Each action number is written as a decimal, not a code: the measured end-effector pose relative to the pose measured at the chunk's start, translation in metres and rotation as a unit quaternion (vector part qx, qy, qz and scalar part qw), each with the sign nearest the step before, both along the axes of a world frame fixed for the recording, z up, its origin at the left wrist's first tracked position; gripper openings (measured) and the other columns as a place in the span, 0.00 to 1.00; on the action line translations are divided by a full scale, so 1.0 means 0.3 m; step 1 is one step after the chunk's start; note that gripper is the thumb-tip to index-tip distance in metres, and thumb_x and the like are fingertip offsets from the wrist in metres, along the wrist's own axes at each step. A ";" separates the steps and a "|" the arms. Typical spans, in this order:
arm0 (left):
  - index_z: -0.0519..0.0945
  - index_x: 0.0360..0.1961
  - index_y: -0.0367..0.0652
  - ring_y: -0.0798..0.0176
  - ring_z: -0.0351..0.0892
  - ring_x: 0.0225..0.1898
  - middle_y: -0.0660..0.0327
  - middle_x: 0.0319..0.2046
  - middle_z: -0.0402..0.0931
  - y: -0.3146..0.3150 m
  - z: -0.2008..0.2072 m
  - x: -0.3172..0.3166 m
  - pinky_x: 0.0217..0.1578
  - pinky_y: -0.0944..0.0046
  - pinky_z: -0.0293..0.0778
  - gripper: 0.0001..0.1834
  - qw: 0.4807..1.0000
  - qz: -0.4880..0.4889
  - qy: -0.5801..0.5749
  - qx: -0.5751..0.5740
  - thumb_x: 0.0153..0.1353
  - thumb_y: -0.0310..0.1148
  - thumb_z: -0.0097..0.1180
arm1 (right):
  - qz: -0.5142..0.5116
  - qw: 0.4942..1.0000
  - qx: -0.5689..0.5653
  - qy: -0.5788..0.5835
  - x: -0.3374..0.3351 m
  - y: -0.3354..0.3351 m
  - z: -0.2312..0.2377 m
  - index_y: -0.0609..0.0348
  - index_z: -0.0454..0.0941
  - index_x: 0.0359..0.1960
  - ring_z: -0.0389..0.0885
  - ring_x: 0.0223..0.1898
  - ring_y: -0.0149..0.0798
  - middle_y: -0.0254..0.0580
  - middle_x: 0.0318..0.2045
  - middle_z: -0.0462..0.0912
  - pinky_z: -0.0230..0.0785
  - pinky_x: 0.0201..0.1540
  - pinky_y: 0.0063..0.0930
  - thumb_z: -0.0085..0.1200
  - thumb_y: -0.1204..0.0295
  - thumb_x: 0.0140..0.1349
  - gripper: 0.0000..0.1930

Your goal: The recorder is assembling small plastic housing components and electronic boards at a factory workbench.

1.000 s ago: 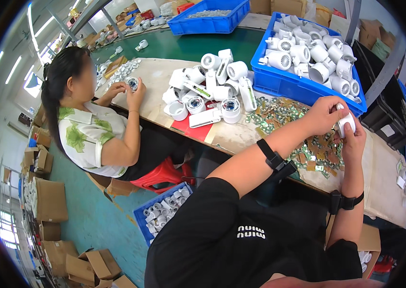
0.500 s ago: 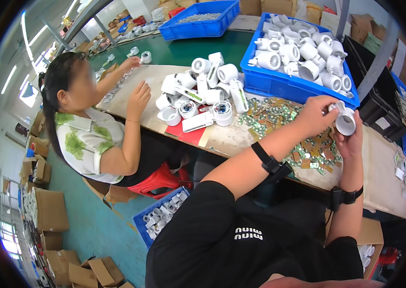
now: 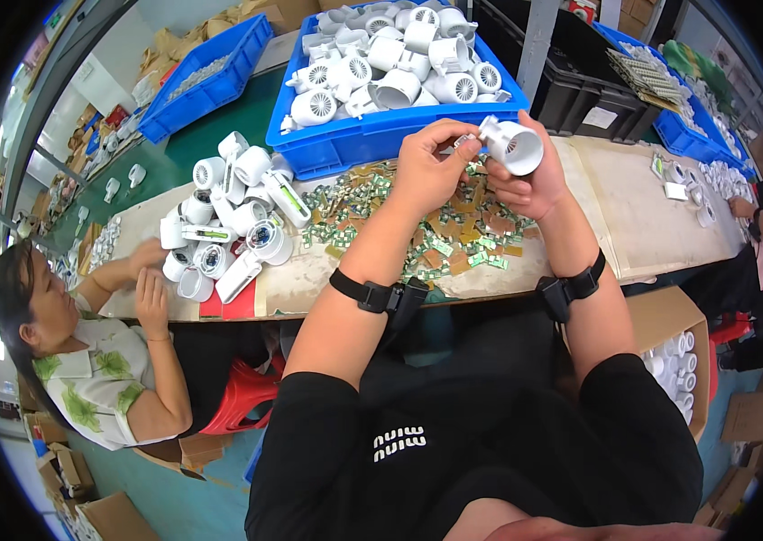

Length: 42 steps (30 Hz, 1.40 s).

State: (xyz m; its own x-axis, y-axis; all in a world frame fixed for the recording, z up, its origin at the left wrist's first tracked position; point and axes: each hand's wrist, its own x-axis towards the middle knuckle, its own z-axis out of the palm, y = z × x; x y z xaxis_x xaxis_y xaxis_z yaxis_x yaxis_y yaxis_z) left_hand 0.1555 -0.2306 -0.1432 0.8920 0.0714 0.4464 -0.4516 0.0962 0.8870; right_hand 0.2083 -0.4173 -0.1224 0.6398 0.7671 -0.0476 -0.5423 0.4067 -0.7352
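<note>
My right hand (image 3: 539, 185) is wrapped round a white plastic fan housing (image 3: 519, 150), a short round cup with a slotted grille inside. Its open rim faces right and toward me. Just left of the housing, my left hand (image 3: 431, 167) is closed in a pinch. A small greyish bit shows at its fingertips, too small to name. Below both hands lies a spread of small green and brown circuit boards (image 3: 436, 243) on the worktable (image 3: 580, 243).
Behind my hands stands a blue crate (image 3: 327, 153) heaped with white housings. A pile of white handheld fan bodies (image 3: 246, 216) lies to the left, beside a seated co-worker (image 3: 102, 361). A black bin (image 3: 580, 99) and a metal post (image 3: 537, 54) stand at the back right.
The view has swung right, so the table and co-worker sit further left. My left fingers have come off the housing and pinch beside it. My right hand still holds the housing.
</note>
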 end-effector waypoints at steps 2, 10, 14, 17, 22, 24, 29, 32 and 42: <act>0.88 0.45 0.39 0.74 0.81 0.33 0.65 0.35 0.86 0.000 0.008 -0.011 0.28 0.73 0.76 0.09 0.999 0.025 -0.019 -0.011 0.65 0.29 0.66 | 0.117 0.988 0.072 0.076 0.017 -0.005 0.002 0.64 0.79 0.50 0.63 0.11 0.26 0.37 0.20 0.74 0.54 0.11 0.20 0.39 0.37 0.73 0.36; 0.89 0.45 0.40 0.78 0.77 0.26 0.66 0.28 0.84 -0.003 0.015 0.004 0.27 0.73 0.73 0.11 0.990 0.119 -0.064 0.027 0.63 0.30 0.70 | -0.036 0.993 0.109 -0.034 0.052 -0.016 -0.035 0.67 0.76 0.54 0.61 0.17 0.31 0.36 0.21 0.67 0.55 0.17 0.25 0.37 0.39 0.73 0.37; 0.85 0.49 0.34 0.71 0.81 0.27 0.59 0.33 0.85 0.010 0.050 -0.022 0.24 0.71 0.77 0.12 0.994 0.028 -0.031 -0.100 0.66 0.26 0.65 | -0.047 0.987 0.147 -0.043 0.062 -0.005 -0.051 0.66 0.75 0.50 0.59 0.20 0.32 0.36 0.22 0.65 0.53 0.20 0.26 0.37 0.42 0.74 0.34; 0.83 0.49 0.31 0.66 0.84 0.30 0.54 0.36 0.85 0.052 0.102 -0.069 0.25 0.68 0.82 0.12 0.979 0.024 -0.057 -0.194 0.67 0.25 0.63 | -0.072 0.985 0.154 -0.038 0.049 0.014 -0.066 0.66 0.75 0.49 0.58 0.22 0.33 0.37 0.23 0.65 0.53 0.21 0.27 0.37 0.43 0.74 0.32; 0.84 0.46 0.33 0.64 0.88 0.35 0.55 0.36 0.85 0.210 0.250 -0.294 0.28 0.65 0.86 0.09 0.984 0.109 -0.087 -0.111 0.65 0.23 0.63 | -0.123 0.980 0.155 -0.018 0.043 -0.013 -0.045 0.65 0.75 0.50 0.58 0.22 0.33 0.37 0.23 0.66 0.51 0.22 0.27 0.39 0.43 0.73 0.32; 0.87 0.46 0.37 0.71 0.84 0.28 0.59 0.35 0.86 0.360 0.260 -0.380 0.25 0.72 0.79 0.09 0.971 0.225 -0.076 -0.018 0.66 0.27 0.65 | -0.114 0.981 0.155 -0.022 0.032 -0.010 -0.037 0.65 0.75 0.50 0.58 0.22 0.33 0.38 0.23 0.66 0.51 0.22 0.27 0.39 0.43 0.73 0.32; 0.84 0.46 0.34 0.66 0.84 0.34 0.56 0.38 0.86 0.944 0.238 -0.529 0.32 0.66 0.83 0.11 0.913 0.403 -0.046 -0.027 0.65 0.27 0.65 | -0.066 0.981 0.161 -0.085 0.023 0.013 -0.034 0.64 0.74 0.51 0.59 0.23 0.33 0.38 0.23 0.65 0.52 0.22 0.26 0.38 0.43 0.74 0.31; 0.78 0.48 0.27 0.58 0.85 0.37 0.51 0.38 0.82 1.242 0.223 -0.624 0.37 0.61 0.85 0.13 0.844 0.519 0.039 -0.129 0.63 0.21 0.62 | -0.057 0.980 0.162 -0.099 0.024 0.028 -0.043 0.65 0.73 0.52 0.58 0.23 0.32 0.37 0.22 0.64 0.51 0.22 0.25 0.38 0.44 0.75 0.31; 0.64 0.53 0.20 0.46 0.85 0.33 0.40 0.45 0.76 1.833 0.202 -0.751 0.33 0.55 0.92 0.27 0.622 0.653 -0.014 -0.431 0.53 0.09 0.61 | -0.105 0.973 0.148 -0.143 0.030 0.012 -0.049 0.64 0.71 0.52 0.59 0.22 0.32 0.37 0.22 0.65 0.53 0.23 0.26 0.38 0.42 0.74 0.32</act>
